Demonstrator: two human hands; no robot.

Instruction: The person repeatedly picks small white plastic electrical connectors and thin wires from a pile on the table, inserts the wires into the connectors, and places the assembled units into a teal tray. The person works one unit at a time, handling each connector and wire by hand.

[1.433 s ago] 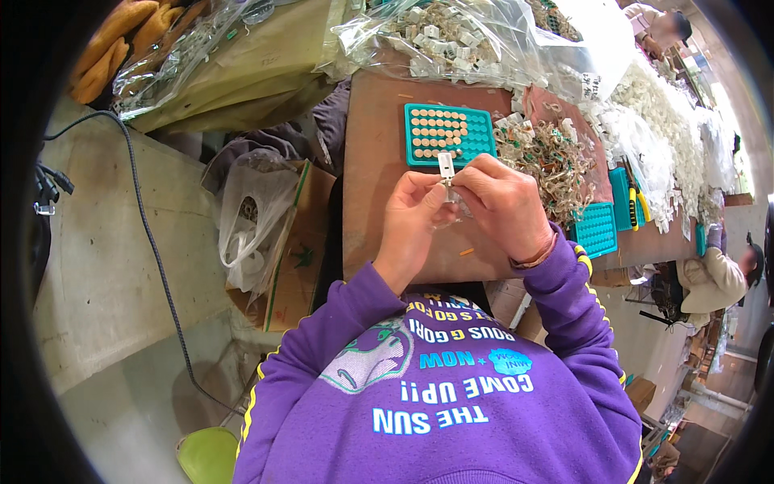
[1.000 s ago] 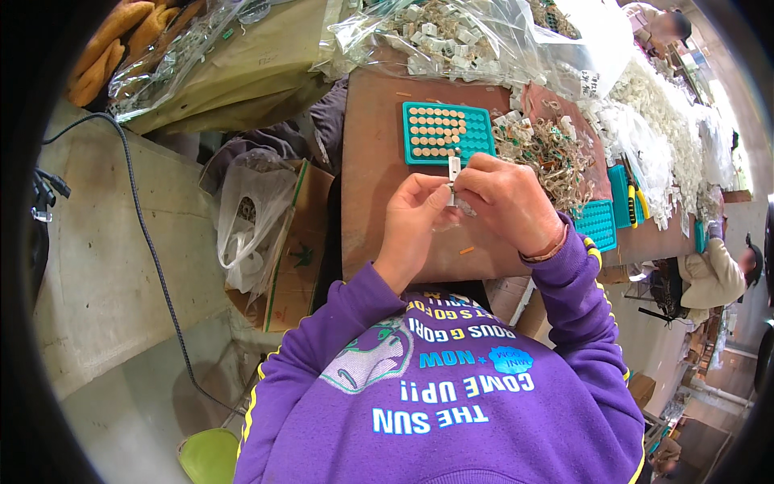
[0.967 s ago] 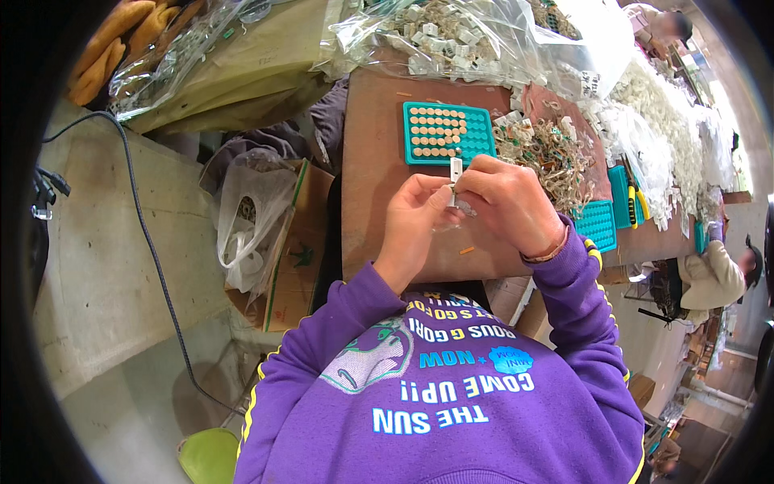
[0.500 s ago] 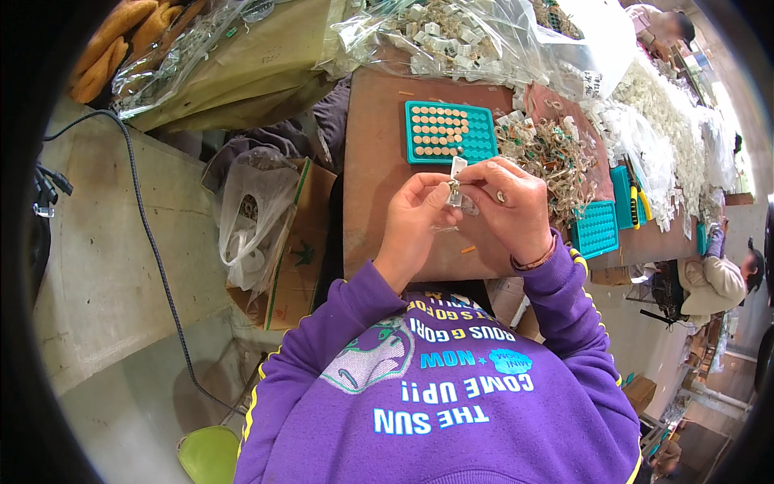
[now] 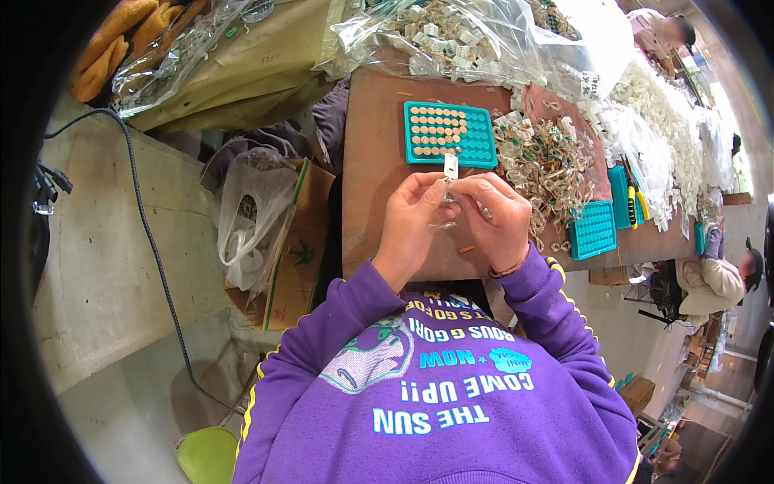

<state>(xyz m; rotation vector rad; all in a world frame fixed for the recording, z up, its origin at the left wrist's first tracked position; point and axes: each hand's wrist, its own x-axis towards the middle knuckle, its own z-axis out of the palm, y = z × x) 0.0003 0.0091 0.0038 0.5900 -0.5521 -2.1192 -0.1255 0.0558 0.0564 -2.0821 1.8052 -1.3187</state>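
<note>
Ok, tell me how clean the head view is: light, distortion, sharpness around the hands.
Head view: even, soft light with no hard shadows; a black fisheye rim cuts the corners, and the brown table edges bow. The left hand and right hand are fairly sharp, but the small white part they pinch is too tiny for detail; clear bags show mild glare.

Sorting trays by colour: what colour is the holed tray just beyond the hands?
Teal, partly filled with tan round pieces: the holed tray, clearest in the head view.

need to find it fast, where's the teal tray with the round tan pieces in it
In the head view the teal tray lies on the brown table, just beyond the hands, with the tangled pile of small parts on its right.
</note>
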